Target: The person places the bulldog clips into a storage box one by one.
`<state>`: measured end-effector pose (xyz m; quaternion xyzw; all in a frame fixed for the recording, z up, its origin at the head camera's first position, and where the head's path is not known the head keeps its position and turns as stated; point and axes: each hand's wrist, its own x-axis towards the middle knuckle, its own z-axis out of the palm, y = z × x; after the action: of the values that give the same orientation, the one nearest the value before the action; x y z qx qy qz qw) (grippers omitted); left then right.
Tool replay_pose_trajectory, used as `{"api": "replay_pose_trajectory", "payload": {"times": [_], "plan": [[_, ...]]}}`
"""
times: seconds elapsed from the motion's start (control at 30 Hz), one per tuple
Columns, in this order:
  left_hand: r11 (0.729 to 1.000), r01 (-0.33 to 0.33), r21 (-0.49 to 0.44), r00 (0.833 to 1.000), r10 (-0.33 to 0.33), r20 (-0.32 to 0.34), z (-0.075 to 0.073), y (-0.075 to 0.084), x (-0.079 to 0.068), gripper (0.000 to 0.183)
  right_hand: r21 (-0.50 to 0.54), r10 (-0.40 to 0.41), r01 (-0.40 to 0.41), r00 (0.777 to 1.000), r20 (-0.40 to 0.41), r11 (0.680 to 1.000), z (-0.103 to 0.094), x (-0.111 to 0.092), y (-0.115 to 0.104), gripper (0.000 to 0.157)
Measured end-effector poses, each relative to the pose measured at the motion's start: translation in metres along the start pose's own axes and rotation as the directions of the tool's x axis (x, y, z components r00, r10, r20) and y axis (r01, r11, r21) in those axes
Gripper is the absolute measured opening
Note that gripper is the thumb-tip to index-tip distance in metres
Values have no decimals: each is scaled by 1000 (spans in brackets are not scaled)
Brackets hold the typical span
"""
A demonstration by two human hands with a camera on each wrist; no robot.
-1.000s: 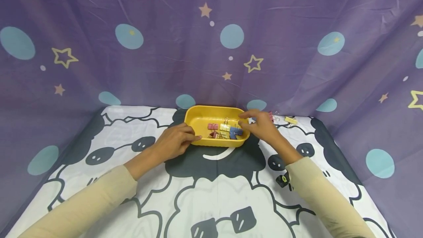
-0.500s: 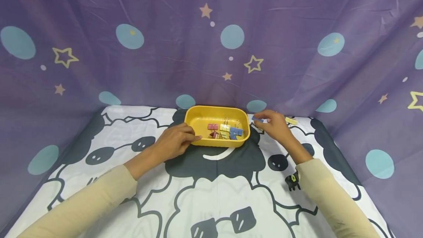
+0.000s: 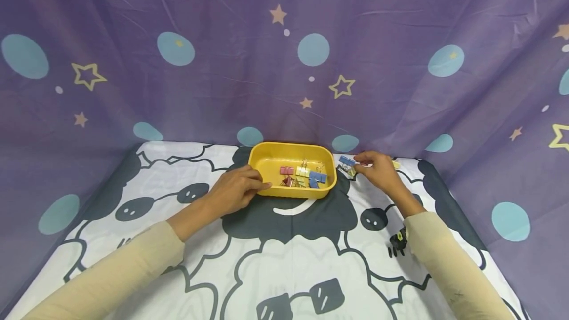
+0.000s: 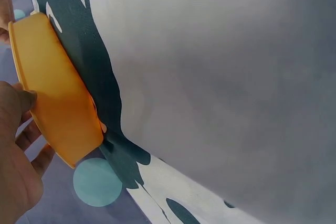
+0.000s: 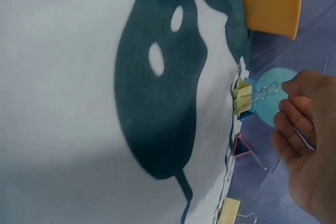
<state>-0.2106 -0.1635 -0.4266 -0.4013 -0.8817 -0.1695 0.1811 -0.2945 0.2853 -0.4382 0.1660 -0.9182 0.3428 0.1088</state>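
Observation:
My left hand grips the near left corner of a yellow tray, thumb at its rim. Several binder clips in pink, pale yellow and blue lie in the tray, mostly toward its right side. To the right of the tray, my right hand has its fingers bent beside a blue binder clip. In the right wrist view, the thumb and fingertips are close to the wire handles of a pale yellow binder clip, with a small gap showing. A pink binder clip stands nearby.
Another yellow binder clip lies farther right, partly behind the right hand in the head view. A purple patterned curtain rises right behind the tray and clips. The table bears a white cloth with sheep drawings.
My right hand has moved right, from over the tray's right end to the clips beside it, uncovering the blue clip there. The left hand and the tray have stayed in place.

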Motion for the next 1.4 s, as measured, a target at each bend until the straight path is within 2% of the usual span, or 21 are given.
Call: {"api": "replay_pose_trajectory", "payload": {"times": [0.17, 0.23, 0.4, 0.43, 0.5, 0.63, 0.7, 0.73, 0.83, 0.97, 1.07, 1.17, 1.27, 1.3, 1.4], "plan": [[1000, -3, -2, 1000, 3, -7, -1, 0, 0, 37, -39, -55, 57, 997, 48, 998, 1, 6, 16, 26], [1000, -4, -1, 1000, 4, -8, -1, 0, -1, 36, -52, -99, 102, 993, 63, 993, 6, 13, 40, 26], [1000, -5, 4, 1000, 5, -13, 0, 0, 0, 35, -108, -122, 134, 986, 114, 985, 28, 38, 115, 25], [1000, -6, 5, 1000, 6, -13, 0, 0, 0, 35, -124, -120, 135, 986, 119, 983, 32, 42, 125, 26], [1000, -8, 4, 1000, 8, -15, 1, 0, 0, 35, -142, -116, 134, 985, 127, 981, 34, 43, 127, 27], [1000, -3, 7, 1000, 3, -11, 1, 0, 0, 35, -139, -93, 114, 984, 150, 984, 26, 37, 97, 31], [1000, 1, 10, 1000, -1, -10, 2, 0, 0, 35, -135, -90, 114, 981, 172, 984, 24, 37, 94, 32], [1000, 3, 10, 1000, -3, -8, 1, 0, 0, 35, -133, -82, 107, 979, 186, 985, 20, 34, 82, 32], [1000, 6, 10, 1000, -6, -7, 1, 0, -1, 35, -158, -111, 138, 980, 166, 978, 29, 40, 101, 30], [1000, 6, 9, 1000, -6, -6, 1, 0, -1, 36, -158, -126, 151, 979, 161, 976, 28, 34, 86, 26], [1000, 8, 13, 1000, -8, -5, 1, 0, -1, 36, -139, -96, 122, 979, 182, 983, 15, 18, 44, 21], [1000, 10, 14, 1000, -10, -4, 1, 0, 0, 36, -126, -52, 78, 979, 197, 989, 7, 7, 17, 18], [1000, 12, 11, 1000, -12, -5, 0, 0, 0, 36, -109, -24, 45, 982, 189, 993, 6, 2, 13, 17], [1000, 13, 8, 1000, -13, -5, 0, 0, 0, 35, -85, -48, 64, 982, 182, 994, 7, 1, 19, 19], [1000, 18, 4, 1000, -18, 0, 0, 0, 0, 35, -59, -47, 59, 982, 182, 997, 6, -2, 20, 22]]}}
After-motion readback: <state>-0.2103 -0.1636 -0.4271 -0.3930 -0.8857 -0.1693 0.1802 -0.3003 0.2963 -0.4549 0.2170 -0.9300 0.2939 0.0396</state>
